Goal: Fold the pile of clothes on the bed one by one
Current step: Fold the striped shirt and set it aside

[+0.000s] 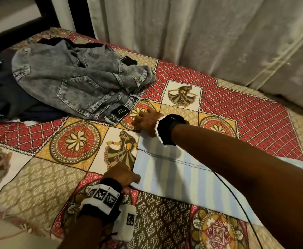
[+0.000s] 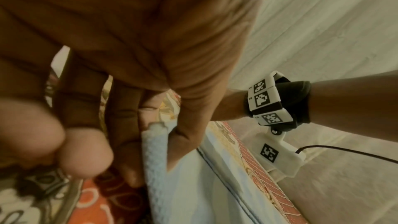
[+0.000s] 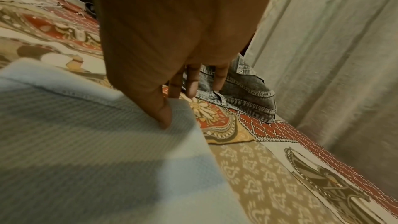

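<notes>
Pale blue striped garment [image 1: 183,178], spread flat on the patterned bedspread [image 1: 44,178] at the near right of the bed. Left hand [image 1: 122,175] at the garment's near corner: thumb and fingers [image 2: 127,142] pinch the folded edge, seen in the left wrist view. Right hand [image 1: 147,121] at the far corner: thumb [image 3: 161,108] presses down on the fabric, the other fingers extended toward the bedspread; whether they also grip the edge cannot be told. Grey denim jeans [image 1: 79,81] lie crumpled beyond the right hand, beside dark clothes [image 1: 5,97]. A pale curtain [image 1: 218,36] hangs behind the bed.
</notes>
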